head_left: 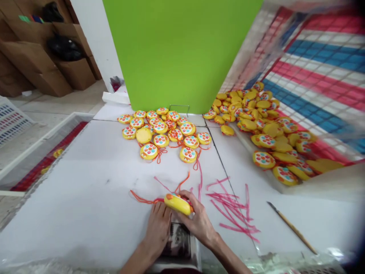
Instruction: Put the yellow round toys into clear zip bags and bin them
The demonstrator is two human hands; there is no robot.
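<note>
My right hand [199,220] grips a yellow disc-shaped toy [178,204] tilted on its edge, its thumb on the near side and its fingers over the back. Orange cord [142,198] trails from the toy's left end, beside a short pink strip. Close against that end is my left hand [158,226], back up, fingers together and bent down; its fingertips are hidden, so I cannot tell what they pinch. Beneath both hands lies a dark picture-like panel [179,241] in a pale frame. Cut pink strips [232,211] are scattered to the right.
Several dotted yellow toys with orange cords [161,140] cluster ahead on the white table [85,182]. A larger pile [265,133] fills the right side by a striped sheet [322,72]. A thin wooden-handled tool [292,227] lies at right. A green board [182,53] stands behind.
</note>
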